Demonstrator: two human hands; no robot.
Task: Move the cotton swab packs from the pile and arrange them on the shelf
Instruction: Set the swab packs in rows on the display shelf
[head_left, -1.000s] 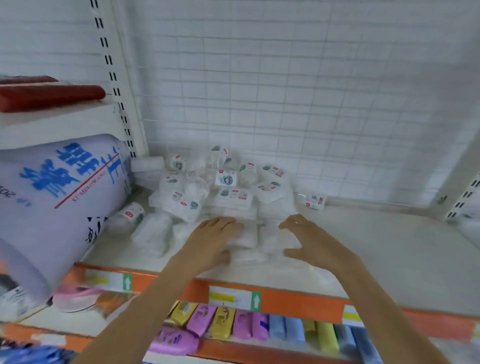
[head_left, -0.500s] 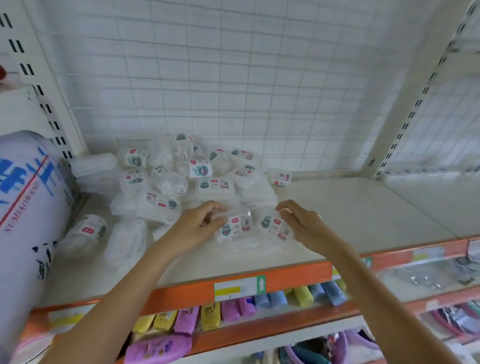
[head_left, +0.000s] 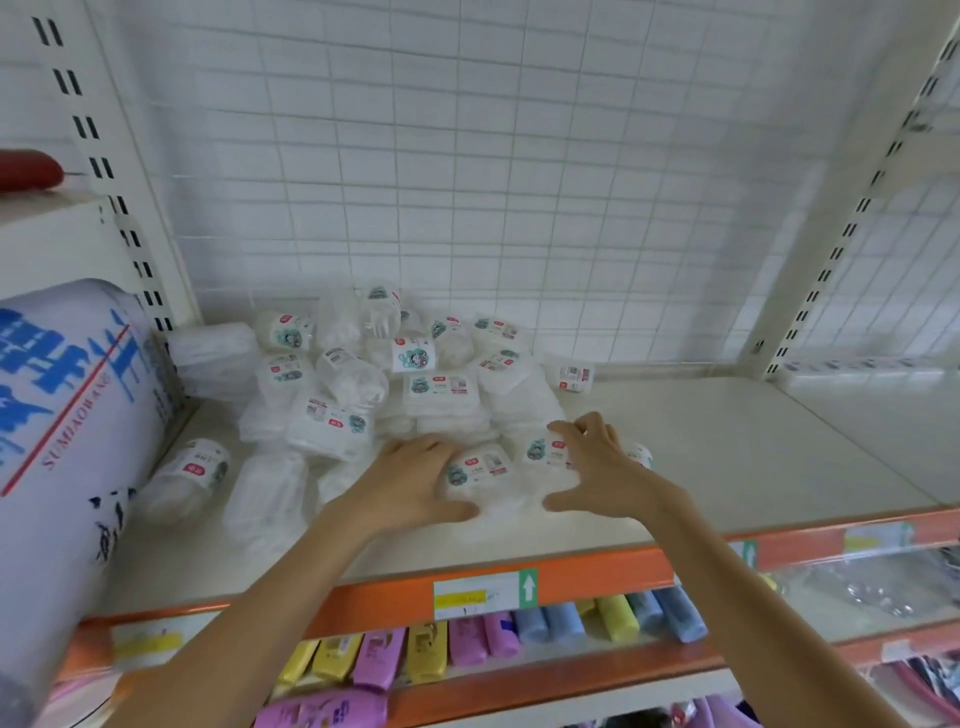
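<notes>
Both hands' fingers (head_left: 563, 429) seemingly curled around front swab packs (head_left: 478, 470).

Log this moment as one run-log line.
left hand: grips front pack | right hand: grips neighbouring pack | pile: unsorted | shelf: right bare

Since 1 s ago: both hands came off flat on the front packs & turned two packs label-up. Left hand (head_left: 415, 483) now curls round a labelled pack (head_left: 475, 470), thumb underneath by the shelf (head_left: 701, 467) front; right hand (head_left: 597, 470) grips the next pack (head_left: 545, 452) w/ fingertips on top. Hands sit a bit wider vs 0.5 s ago
</notes>
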